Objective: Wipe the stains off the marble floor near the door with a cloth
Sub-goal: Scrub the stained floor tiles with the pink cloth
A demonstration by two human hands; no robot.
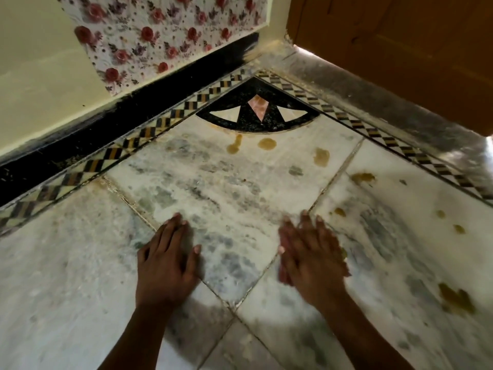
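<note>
The white and grey marble floor [213, 188] carries several yellow-brown stains: two [266, 143] just below a black corner inlay, one [321, 157] to their right, one [362, 178] past the tile joint, small spots [458, 228] further right and a larger greenish one [456, 299] at the lower right. My left hand [165, 260] is stretched out flat, palm down, over the floor with nothing in it. My right hand [312, 252] is blurred, also flat with fingers extended, holding nothing. No cloth is in view.
A brown wooden door [400, 49] stands at the upper right above a shiny grey threshold [400, 108]. A checkered inlay border [149, 129] and black skirting [80, 140] run along the cream wall with floral paper [160, 30] at the left.
</note>
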